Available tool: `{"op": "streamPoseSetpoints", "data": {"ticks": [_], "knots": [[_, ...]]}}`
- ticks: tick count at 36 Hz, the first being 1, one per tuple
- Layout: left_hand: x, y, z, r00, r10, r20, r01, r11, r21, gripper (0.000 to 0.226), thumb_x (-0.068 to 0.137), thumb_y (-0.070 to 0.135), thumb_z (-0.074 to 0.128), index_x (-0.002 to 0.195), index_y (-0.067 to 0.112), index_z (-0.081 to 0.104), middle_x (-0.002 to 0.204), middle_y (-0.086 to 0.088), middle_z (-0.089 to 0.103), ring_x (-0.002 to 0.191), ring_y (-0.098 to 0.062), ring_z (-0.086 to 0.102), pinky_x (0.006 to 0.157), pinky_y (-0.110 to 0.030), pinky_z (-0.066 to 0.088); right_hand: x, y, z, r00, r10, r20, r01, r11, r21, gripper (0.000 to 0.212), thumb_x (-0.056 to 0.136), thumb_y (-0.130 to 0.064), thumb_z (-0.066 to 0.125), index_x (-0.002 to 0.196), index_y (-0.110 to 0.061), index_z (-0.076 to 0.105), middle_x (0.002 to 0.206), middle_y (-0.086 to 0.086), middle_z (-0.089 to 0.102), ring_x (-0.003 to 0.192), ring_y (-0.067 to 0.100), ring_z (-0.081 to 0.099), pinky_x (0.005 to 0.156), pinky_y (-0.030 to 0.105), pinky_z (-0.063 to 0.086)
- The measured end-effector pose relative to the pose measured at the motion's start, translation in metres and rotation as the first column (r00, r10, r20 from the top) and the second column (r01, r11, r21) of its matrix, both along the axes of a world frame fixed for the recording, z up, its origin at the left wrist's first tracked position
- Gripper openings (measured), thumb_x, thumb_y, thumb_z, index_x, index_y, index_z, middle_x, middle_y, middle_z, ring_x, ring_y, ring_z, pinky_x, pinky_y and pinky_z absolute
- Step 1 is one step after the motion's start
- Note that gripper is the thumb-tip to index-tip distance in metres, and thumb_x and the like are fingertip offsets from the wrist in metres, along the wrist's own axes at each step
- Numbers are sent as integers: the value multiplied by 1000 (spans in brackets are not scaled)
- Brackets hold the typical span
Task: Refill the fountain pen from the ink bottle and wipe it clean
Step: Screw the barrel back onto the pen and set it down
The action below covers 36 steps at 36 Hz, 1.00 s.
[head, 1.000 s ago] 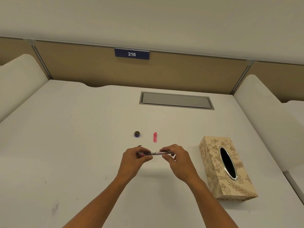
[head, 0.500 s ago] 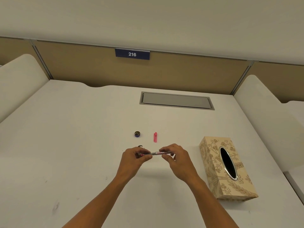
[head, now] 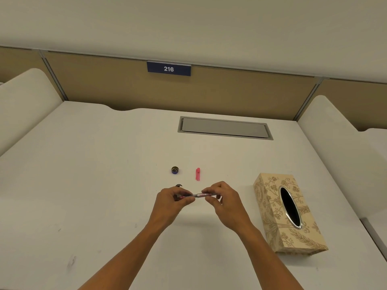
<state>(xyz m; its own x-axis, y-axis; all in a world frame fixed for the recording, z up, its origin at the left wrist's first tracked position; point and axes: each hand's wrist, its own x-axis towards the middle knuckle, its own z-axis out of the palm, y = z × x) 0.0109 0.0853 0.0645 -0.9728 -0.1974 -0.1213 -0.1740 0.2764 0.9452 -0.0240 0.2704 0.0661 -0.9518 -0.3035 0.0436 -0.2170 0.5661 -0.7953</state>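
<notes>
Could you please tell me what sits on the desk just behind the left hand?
Only a dark rounded rim peeks above the left hand; the rest is covered, so I cannot identify it.

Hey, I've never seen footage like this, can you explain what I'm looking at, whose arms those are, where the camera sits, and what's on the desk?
There is no machine here. A camera worn on a person's head looks forward and down, so the two bare arms reaching in from the bottom are that person's own. The left hand and the right hand each pinch one end of a slim pink and silver fountain pen, held level above the white desk. Beyond the hands lie a small pink pen cap and a small round dark bottle lid. A dark rim, likely the ink bottle, peeks out behind the left hand. To the right sits a beige floral tissue box.
</notes>
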Motion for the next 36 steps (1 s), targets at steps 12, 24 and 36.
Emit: {"op": "streamPoseSetpoints", "data": {"ticks": [12, 24, 36], "knots": [[0, -4, 2, 999, -35, 18, 35, 999, 17, 6, 77, 14, 79, 82, 18, 77, 74, 1, 70, 64, -6, 60, 61, -11, 46, 5, 6, 2, 992, -55, 115, 63, 996, -67, 9, 90, -23, 70, 98, -25, 73, 91, -14, 71, 84, -6, 59, 69, 8, 43], [4, 3, -1, 999, -20, 35, 19, 999, 46, 10, 75, 14, 81, 83, 19, 78, 77, 0, 73, 68, -5, 65, 64, -11, 48, 5, 9, 6, 986, -24, 167, 37, 997, -74, 14, 94, -40, 61, 99, -27, 65, 77, -8, 62, 62, 4, 51, 59, 14, 42], [6, 4, 0, 999, -3, 47, 0, 998, 69, 10, 76, 13, 81, 85, 16, 78, 78, 1, 73, 69, -3, 65, 64, -11, 48, 4, 11, 6, 980, 13, 198, 7, 995, -97, 2, 91, -28, 67, 89, -28, 67, 73, -5, 71, 69, 6, 60, 66, 20, 48]]}}
